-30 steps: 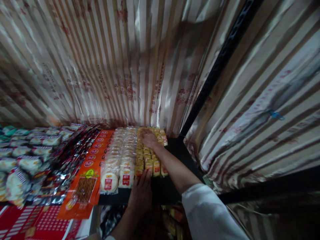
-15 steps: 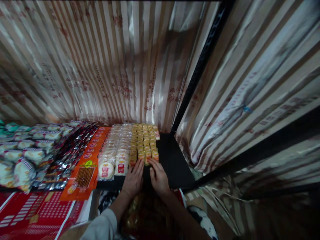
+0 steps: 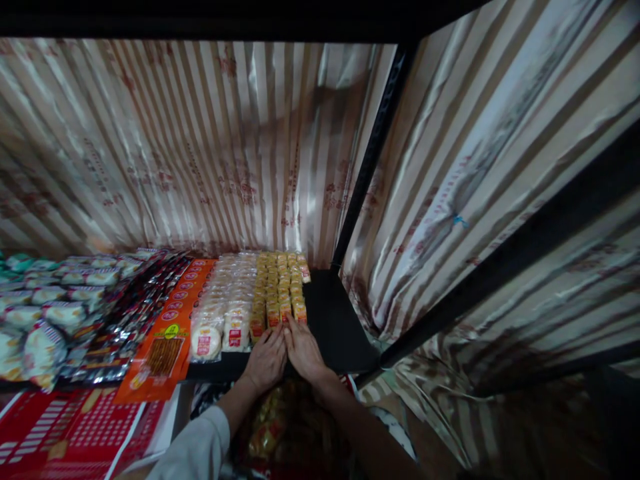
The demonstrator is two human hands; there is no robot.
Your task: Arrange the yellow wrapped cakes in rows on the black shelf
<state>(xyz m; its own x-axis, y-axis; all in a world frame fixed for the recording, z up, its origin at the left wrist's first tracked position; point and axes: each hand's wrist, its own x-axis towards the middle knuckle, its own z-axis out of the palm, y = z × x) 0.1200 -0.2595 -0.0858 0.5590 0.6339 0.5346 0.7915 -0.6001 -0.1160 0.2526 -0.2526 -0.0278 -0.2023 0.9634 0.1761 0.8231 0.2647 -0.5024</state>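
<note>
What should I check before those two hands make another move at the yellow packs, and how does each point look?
1. Both hands in view: ok. The left hand and right hand are side by side at the rows' near ends.
2. Yellow packs in rows on the black shelf: ok.
3. Wrapped white packs free of hands: ok. They stand to the left of the yellow ones.
4. Orange packet wholly on the shelf: not ok. Its near end reaches past the front edge.
5. Fingertips pressing firmly: cannot tell. The pictures don't show force.
</note>
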